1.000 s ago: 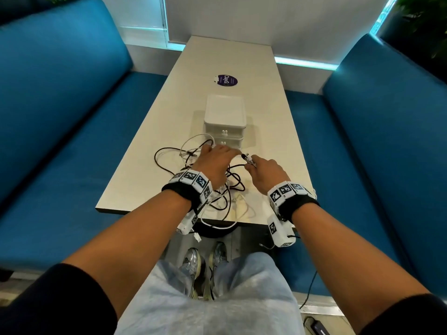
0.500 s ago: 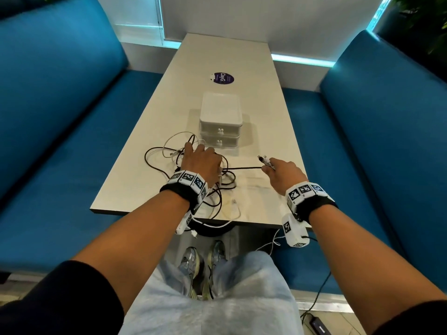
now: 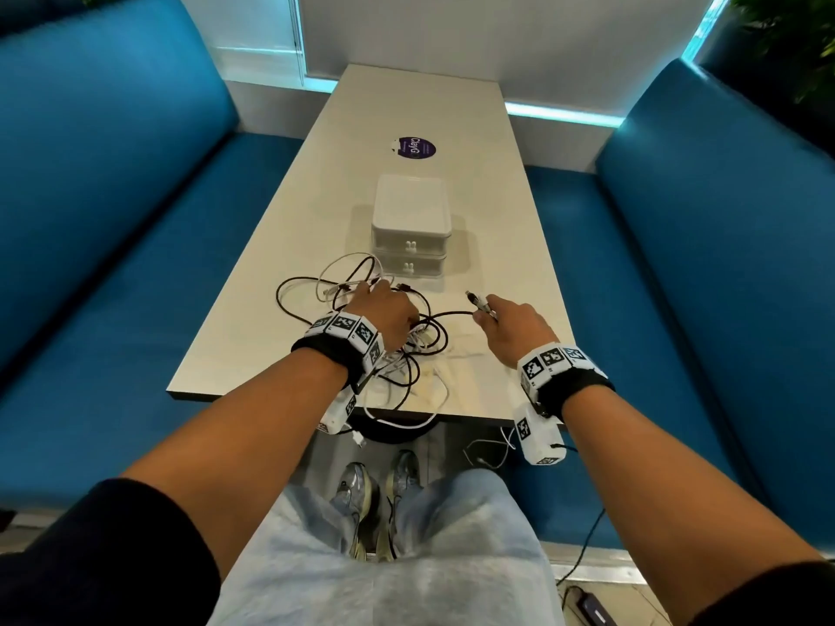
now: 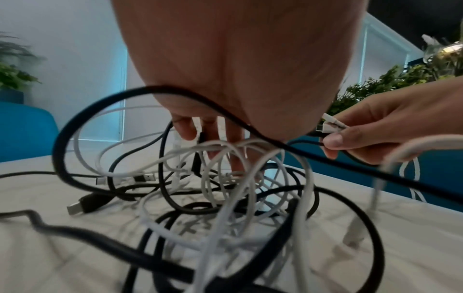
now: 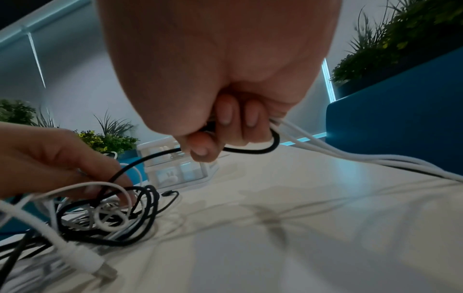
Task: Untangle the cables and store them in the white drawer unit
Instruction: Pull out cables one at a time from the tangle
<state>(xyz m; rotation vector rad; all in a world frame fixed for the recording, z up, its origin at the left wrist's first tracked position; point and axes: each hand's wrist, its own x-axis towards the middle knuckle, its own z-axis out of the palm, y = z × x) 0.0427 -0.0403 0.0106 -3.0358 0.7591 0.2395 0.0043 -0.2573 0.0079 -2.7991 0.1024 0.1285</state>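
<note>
right hand [image 3: 515, 326]: I see it fisted round a bundle of cable ends, black and white; plugs [image 3: 479, 302] stick out past the knuckles, aimed ahead and toward the left hand. Right wrist view shows fingers [image 5: 226, 115] curled tight on the black lead [image 5: 253, 150] plus white leads [image 5: 350, 156] trailing off to the hand's outer side.
left hand [image 3: 384, 311]: I see it palm down on the tangle, fingers [image 4: 235, 136] reaching down into the loops. Fingertips touch the cables; I cannot tell if it pinches one or only presses.
tangle [image 3: 397, 350]: black and white cables mixed, lying under and around the left hand, spreading ahead of it and back toward its wrist; one white loop hangs over the table edge below that wrist. Not yet untangled.
taut black lead: runs from the tangle by the left hand straight across to the right fist, lifted off the table.
loose USB plug [image 4: 75, 208]: black, flat on the table on the outer side of the left hand.
drawer unit [image 3: 411, 228]: white, two drawers, both closed, just ahead of the hands and between them, nearer the left; the front loops nearly reach it.
table [image 3: 506, 246]: pale top, holds all of it.
benches [image 3: 135, 246]: blue, one outside each hand.
sticker [image 3: 413, 148]: purple, round, beyond the unit.
</note>
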